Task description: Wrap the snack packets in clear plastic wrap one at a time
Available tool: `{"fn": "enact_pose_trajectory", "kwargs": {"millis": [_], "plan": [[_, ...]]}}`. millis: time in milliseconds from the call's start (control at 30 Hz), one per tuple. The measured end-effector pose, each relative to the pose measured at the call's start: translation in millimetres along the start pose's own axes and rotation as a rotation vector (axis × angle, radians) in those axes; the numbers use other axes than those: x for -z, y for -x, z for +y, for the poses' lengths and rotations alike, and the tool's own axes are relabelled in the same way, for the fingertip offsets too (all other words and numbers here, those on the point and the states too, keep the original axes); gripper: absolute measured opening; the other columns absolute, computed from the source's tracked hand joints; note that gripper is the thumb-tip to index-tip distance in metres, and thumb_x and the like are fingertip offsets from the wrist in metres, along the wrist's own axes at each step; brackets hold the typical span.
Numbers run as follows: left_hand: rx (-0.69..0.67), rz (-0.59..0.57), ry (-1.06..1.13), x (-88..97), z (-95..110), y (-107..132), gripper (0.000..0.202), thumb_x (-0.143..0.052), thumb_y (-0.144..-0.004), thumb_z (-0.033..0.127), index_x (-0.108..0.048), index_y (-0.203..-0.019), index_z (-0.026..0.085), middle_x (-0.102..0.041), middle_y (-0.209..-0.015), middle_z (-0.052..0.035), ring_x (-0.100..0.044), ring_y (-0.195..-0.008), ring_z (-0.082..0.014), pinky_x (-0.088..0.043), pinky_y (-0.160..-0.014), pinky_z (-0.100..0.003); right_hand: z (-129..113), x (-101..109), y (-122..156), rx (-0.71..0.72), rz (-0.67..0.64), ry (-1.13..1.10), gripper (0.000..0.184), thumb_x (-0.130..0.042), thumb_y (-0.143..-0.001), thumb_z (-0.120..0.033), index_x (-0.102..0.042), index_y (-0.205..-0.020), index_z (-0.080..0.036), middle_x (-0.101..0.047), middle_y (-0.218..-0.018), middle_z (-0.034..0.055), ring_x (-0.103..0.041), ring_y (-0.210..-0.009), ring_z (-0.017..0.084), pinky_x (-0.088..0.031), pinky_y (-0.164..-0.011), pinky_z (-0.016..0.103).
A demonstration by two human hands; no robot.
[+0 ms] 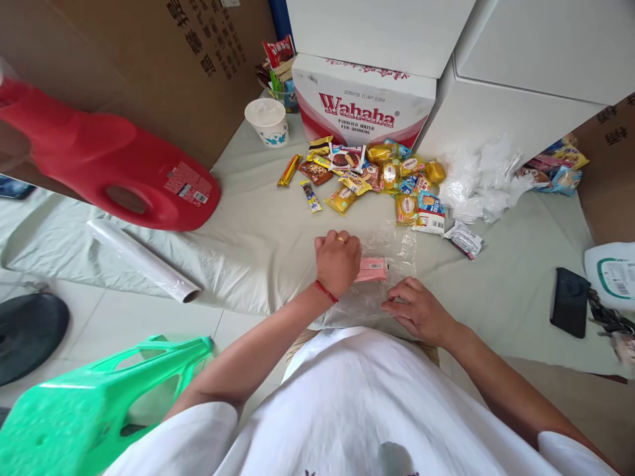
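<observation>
A pink packet (372,269) with a barcode label lies on a clear plastic bag or sheet (404,248) in front of my body. My left hand (338,261), with a ring and a red wrist cord, is closed over the packet's left end; its fingertips are hidden underneath. My right hand (417,309) has its thumb and fingers bent together at the near right edge of the clear plastic. Beyond both hands is a loose pile of wrapped snacks (347,158), mostly yellow, with a grey-white packet (464,239) at its right front.
Crumpled clear bags (481,178) lie right of the snacks. Behind stand a paper cup (268,122) and a Wahaba-style white-red carton (362,99). Left are a red jug (124,165) and a plastic film roll (143,261); a green stool (99,403) stands below. A phone (570,303) lies right.
</observation>
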State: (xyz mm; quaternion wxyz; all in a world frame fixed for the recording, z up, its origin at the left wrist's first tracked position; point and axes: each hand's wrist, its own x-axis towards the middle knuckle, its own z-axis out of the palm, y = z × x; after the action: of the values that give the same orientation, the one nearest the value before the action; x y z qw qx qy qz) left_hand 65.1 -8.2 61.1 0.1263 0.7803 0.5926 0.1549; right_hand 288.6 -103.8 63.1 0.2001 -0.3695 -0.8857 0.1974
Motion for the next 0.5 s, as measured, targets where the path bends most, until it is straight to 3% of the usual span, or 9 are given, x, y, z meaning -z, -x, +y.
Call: {"fn": "enact_pose_trajectory", "kwargs": {"millis": [167, 300, 400, 500], "plan": [[0.356, 0.059, 0.303, 2.3, -51, -21, 0.021, -0.048, -0.097, 0.028, -0.067, -0.101, 0.021, -0.07, -0.082, -0.0038, -0.063, -0.077, -0.0208, -0.043, -0.076, -0.033, 8, 7, -3, -0.088, 0.114, -0.178, 0.019, -0.061, -0.101, -0.023, -0.075, -0.113, -0.027, -0.068, -0.099, 0.0067, -0.058, -0.092, 0.02, -0.052, -0.081, 0.036], [0.559, 0.128, 0.451, 3.3, -80, -17, 0.014, -0.052, -0.093, 0.031, -0.061, -0.089, 0.021, -0.061, -0.07, 0.0012, -0.058, -0.068, -0.0171, -0.044, -0.072, -0.03, 24, 11, -16, -0.211, 0.148, -0.297, 0.019, -0.059, -0.103, -0.028, -0.076, -0.112, -0.028, -0.068, -0.098, 0.0062, -0.065, -0.091, 0.018, -0.054, -0.08, 0.033], [0.463, 0.253, 0.476, 6.9, -71, 1, 0.028, -0.055, -0.092, 0.044, -0.059, -0.107, 0.02, -0.065, -0.089, -0.0036, -0.062, -0.082, -0.0192, -0.05, -0.081, -0.034, 34, 12, -25, -0.279, 0.127, -0.341, 0.021, -0.058, -0.103, -0.032, -0.077, -0.11, -0.026, -0.069, -0.097, 0.0057, -0.067, -0.086, 0.017, -0.054, -0.078, 0.031], [0.18, 0.197, 0.378, 12.2, -47, 21, 0.062, -0.068, -0.082, 0.047, -0.051, -0.135, 0.019, -0.062, -0.127, -0.0143, -0.062, -0.116, -0.0284, -0.05, -0.1, -0.044, 39, 13, -32, -0.292, 0.092, -0.339, 0.023, -0.058, -0.103, -0.034, -0.078, -0.107, -0.025, -0.07, -0.094, 0.0055, -0.067, -0.083, 0.017, -0.053, -0.078, 0.03]]}}
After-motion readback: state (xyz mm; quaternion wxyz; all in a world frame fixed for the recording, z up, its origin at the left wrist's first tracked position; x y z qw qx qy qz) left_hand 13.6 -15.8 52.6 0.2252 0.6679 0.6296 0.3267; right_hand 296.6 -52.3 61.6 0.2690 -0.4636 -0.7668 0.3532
